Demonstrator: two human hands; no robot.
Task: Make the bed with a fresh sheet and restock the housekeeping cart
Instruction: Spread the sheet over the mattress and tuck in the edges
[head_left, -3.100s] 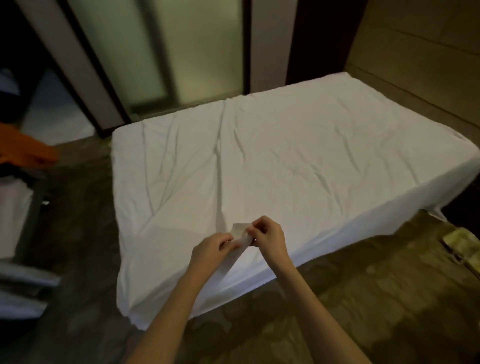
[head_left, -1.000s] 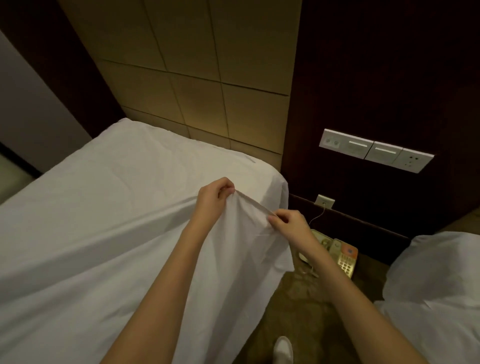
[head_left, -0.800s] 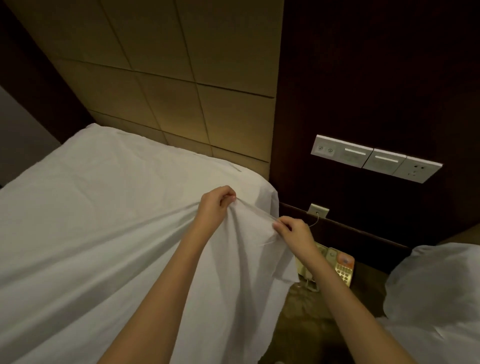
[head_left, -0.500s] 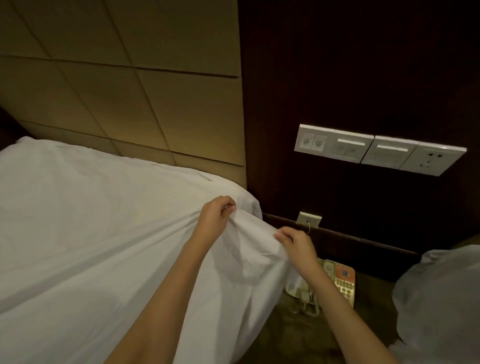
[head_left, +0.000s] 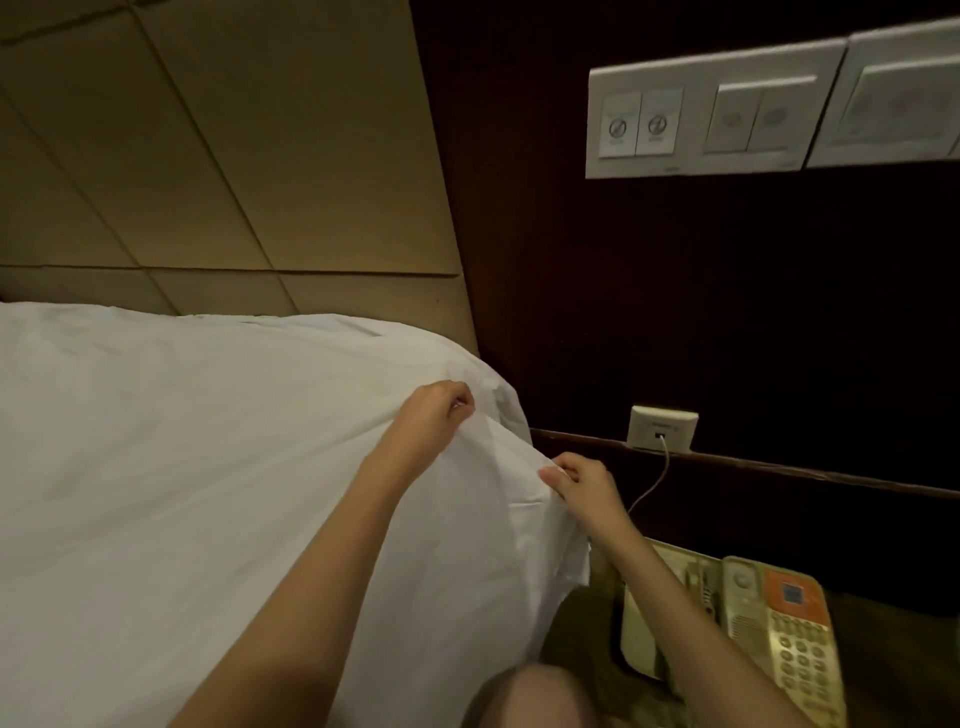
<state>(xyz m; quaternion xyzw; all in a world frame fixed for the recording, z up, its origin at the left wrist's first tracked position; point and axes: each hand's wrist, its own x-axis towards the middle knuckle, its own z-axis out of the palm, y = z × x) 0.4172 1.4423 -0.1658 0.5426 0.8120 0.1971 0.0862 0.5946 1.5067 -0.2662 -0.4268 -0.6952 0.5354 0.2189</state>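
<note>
While both bare forearms reach in from the bottom of the view, the white sheet (head_left: 182, 467) fills the left half, spread over the bed and hanging down its near side; cloth is plain white, softly creased, with a fold ridge pulled up between the two hands at the bed's right head-end corner. Left hand (head_left: 431, 415) is curled with fingers pinching the sheet on top near the corner, knuckles up. Right hand (head_left: 576, 480) is just beside it, lower and to the right, thumb and fingers pinching the sheet edge where it drops off the corner; a short hem line shows just below that grip. Near bottom centre a blurred knee (head_left: 530, 696) shows against the hanging cloth. Right of the sheet, low down, a beige telephone (head_left: 779, 634) with keypad and an orange patch lies on the dark patterned floor, partly hidden by the right forearm; handset side is mostly covered, cannot tell its details. A thin white cord (head_left: 652, 483) runs up from behind the right wrist to a small white wall socket (head_left: 662, 428) above a dark wooden ledge. Farther back, a tan padded headboard (head_left: 208, 156) with seams stands behind the bed's far edge, meeting a dark wood wall panel (head_left: 675, 291). High on that panel sits a white switch plate (head_left: 711, 119) with a second plate cut off at the right edge.
</note>
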